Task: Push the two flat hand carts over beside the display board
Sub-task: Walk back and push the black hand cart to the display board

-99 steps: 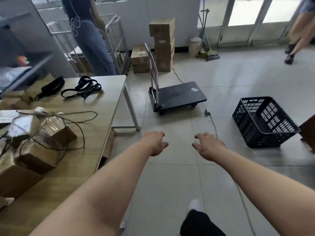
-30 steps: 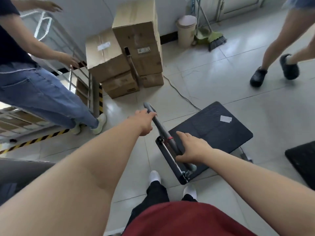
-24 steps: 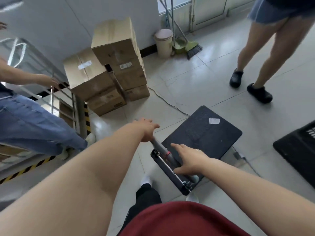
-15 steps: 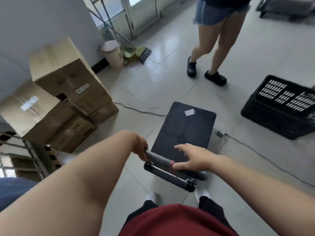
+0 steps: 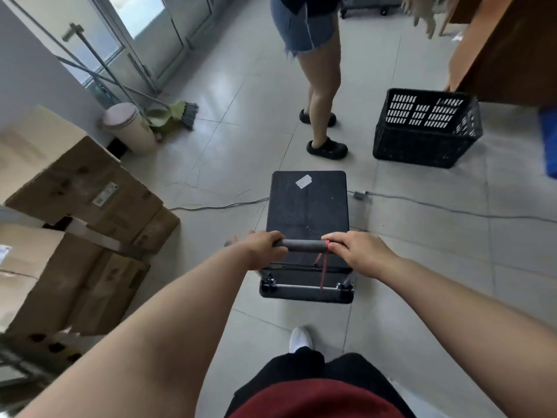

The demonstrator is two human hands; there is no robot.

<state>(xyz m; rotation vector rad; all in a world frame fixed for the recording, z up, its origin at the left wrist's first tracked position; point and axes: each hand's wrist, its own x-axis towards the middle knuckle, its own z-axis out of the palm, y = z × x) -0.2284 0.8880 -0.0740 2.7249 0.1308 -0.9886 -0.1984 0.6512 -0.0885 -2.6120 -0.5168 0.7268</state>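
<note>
A black flat hand cart [image 5: 307, 206] stands on the tiled floor straight ahead of me, deck empty but for a small white sticker. Its padded grey handle bar [image 5: 304, 245] runs across in front of me, with a red cord tied near its right end. My left hand [image 5: 262, 247] is closed around the bar's left end and my right hand [image 5: 355, 248] around its right end. A second cart's base [image 5: 361, 4] shows dimly at the far top. No display board is in view.
A person in denim shorts [image 5: 319, 86] stands just beyond the cart's front. A black plastic crate [image 5: 425, 128] sits front right, below a wooden counter [image 5: 506, 49]. Stacked cardboard boxes [image 5: 75, 212] crowd the left. A grey cable [image 5: 437, 208] crosses the floor under the cart. A bin [image 5: 129, 128] and a broom [image 5: 177, 114] stand by the glass doors.
Both hands have closed on the handle bar. The cart has swung round from a diagonal to point straight ahead, toward the standing person and the crate; the boxes have slid off to my left.
</note>
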